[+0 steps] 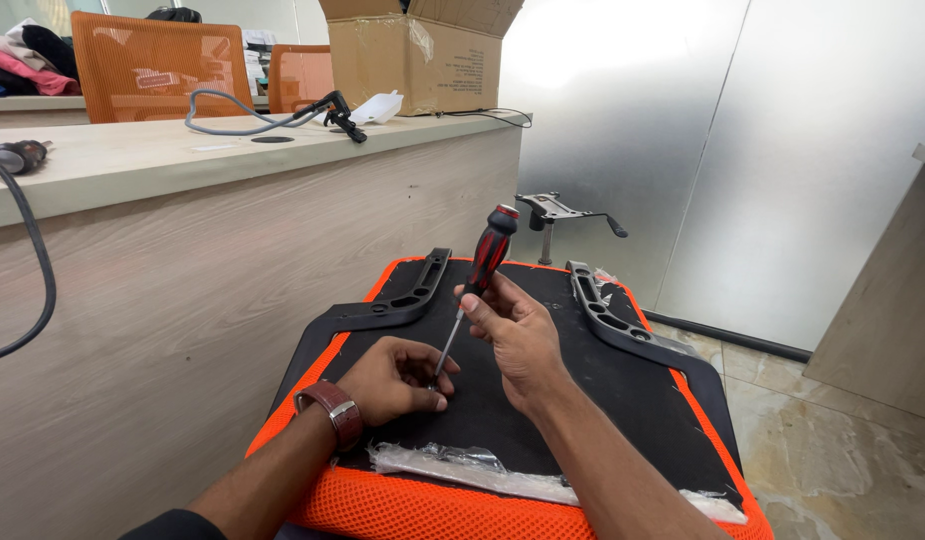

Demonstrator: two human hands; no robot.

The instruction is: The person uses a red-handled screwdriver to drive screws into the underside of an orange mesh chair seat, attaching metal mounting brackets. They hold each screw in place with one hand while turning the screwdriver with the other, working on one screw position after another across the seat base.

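An orange mesh chair seat (402, 505) lies upside down in front of me, its black underside (602, 390) facing up. My right hand (517, 335) grips a screwdriver (487, 255) with a red and black handle, its shaft slanting down to the left. My left hand (397, 378), with a brown watch on the wrist, pinches the shaft near the tip against the black panel. Black armrest brackets sit along the left (397, 300) and right (617, 320) sides of the seat.
A wooden desk (182, 260) rises close on the left, with a grey cable (232, 125), a cardboard box (422, 55) and orange chairs behind. A chair mechanism plate (557, 212) stands beyond the seat. Frosted glass panels and tiled floor (842, 450) are to the right. Crumpled plastic wrap (462, 465) lies on the seat.
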